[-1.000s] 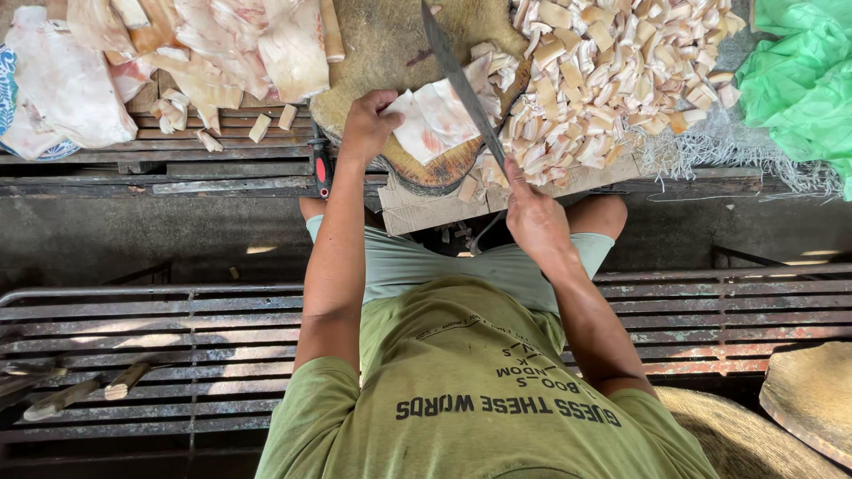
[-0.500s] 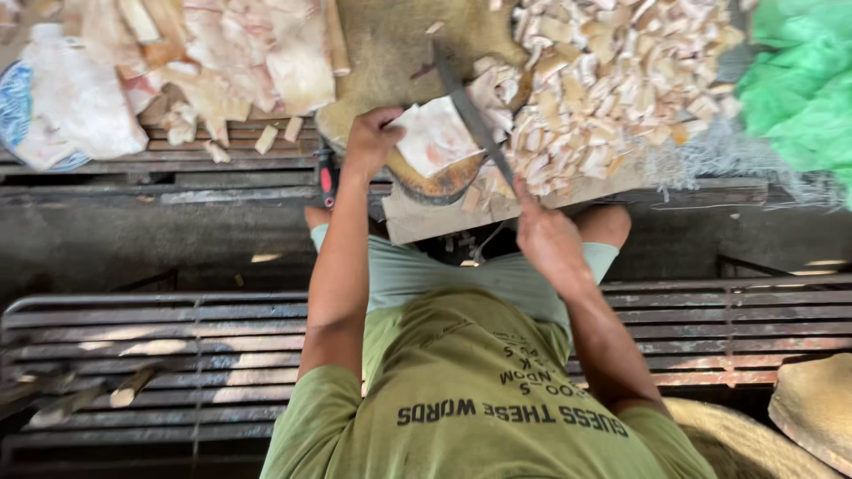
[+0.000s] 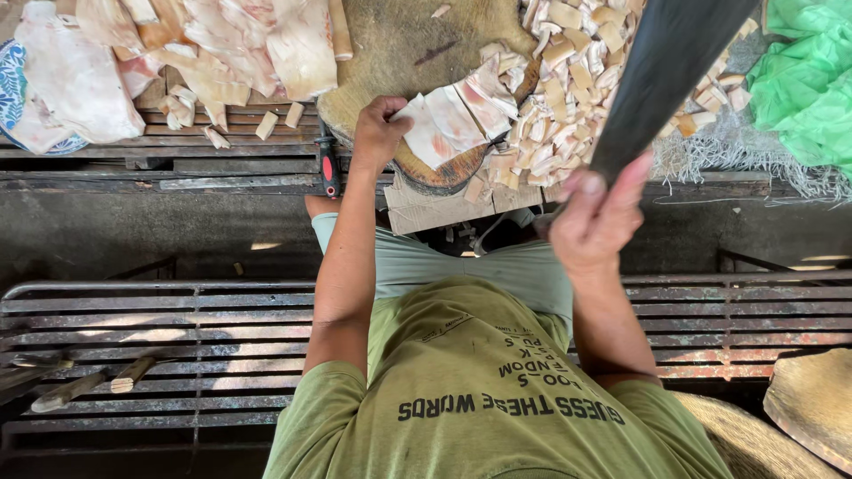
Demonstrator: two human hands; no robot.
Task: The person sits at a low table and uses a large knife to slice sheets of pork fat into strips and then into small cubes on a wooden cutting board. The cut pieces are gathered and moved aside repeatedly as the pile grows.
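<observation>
Gripping a raised cleaver, the right hand hovered; left hand pinned a pale slab on the round block. Chopped pieces heaped beside; uncut slabs remained.

left hand on pale slab atop round block, right hand around raised dark blade

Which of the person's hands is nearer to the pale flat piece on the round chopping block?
Left. The left hand rests on the pale flat piece. The right hand is raised apart from it, holding the dark blade.
</observation>
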